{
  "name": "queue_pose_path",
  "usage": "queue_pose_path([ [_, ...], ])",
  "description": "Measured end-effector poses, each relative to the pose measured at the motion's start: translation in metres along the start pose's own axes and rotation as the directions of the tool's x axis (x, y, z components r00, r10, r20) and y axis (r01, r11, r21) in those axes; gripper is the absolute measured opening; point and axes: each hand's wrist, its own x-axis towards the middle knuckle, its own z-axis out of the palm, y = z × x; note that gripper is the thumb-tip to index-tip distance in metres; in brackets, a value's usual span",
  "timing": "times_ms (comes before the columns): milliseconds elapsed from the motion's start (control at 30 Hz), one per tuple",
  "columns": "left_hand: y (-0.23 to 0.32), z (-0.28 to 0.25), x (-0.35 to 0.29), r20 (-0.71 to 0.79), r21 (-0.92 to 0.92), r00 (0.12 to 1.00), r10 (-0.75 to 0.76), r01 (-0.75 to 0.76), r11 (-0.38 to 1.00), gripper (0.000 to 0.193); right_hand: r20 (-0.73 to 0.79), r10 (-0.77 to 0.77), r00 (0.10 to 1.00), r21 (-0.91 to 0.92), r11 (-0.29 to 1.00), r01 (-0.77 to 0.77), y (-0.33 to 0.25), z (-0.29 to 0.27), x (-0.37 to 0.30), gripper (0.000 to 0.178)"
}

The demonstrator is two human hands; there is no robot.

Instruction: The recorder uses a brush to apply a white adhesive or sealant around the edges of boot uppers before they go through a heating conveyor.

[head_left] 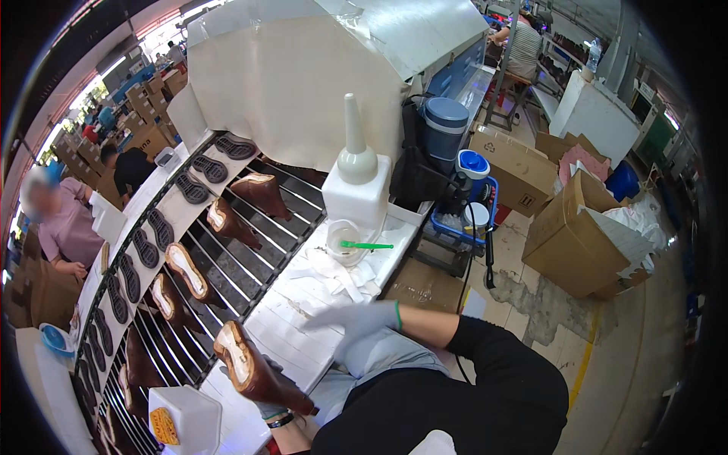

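Observation:
My left hand [271, 410], in a grey glove with a dark band at the wrist, is closed around a brown leather shoe upper [262, 379]. The upper is turned bottom up, showing its pale sole side. Over my lap, beside the white worktop [288, 324], is my right hand [353, 318], also gloved; motion smears its fingers. Ahead of it lies a crumpled white cloth [334, 271]. A green-handled brush [367, 245] rests across a small white cup [343, 236], near a large white squeeze bottle [356, 186].
Several brown uppers [189, 271] lie on a metal rod conveyor [250, 250] to the left, with black soles [146, 247] along its far ledge. A white box [186, 417] stands near left. Cartons [569, 239] and a blue basket [485, 205] are at right. A co-worker [64, 216] stands across the line.

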Motion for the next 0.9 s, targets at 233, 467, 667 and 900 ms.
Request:
queue_pose_path([
  [233,-0.014,-0.043,-0.027,-0.059,0.118,0.992,0.11,-0.102,0.988,0.069,0.228,0.187,0.956,0.779,0.554,-0.294,-0.023,0.092,0.034,0.08],
  [467,0.007,-0.086,-0.043,-0.029,0.231,0.992,0.121,-0.111,0.967,0.064,0.223,0.196,0.955,0.9,0.336,-0.279,-0.018,0.103,0.063,0.068],
  [667,0.005,-0.142,-0.053,-0.318,0.66,0.938,0.14,0.113,0.742,0.035,0.327,0.322,0.888,0.907,0.156,-0.39,-0.016,0.102,0.075,0.055],
  [900,-0.023,-0.156,-0.056,-0.276,0.818,0.824,0.494,-0.068,0.571,0.015,0.291,0.351,0.89,0.906,0.199,-0.374,-0.028,0.092,0.13,0.057],
])
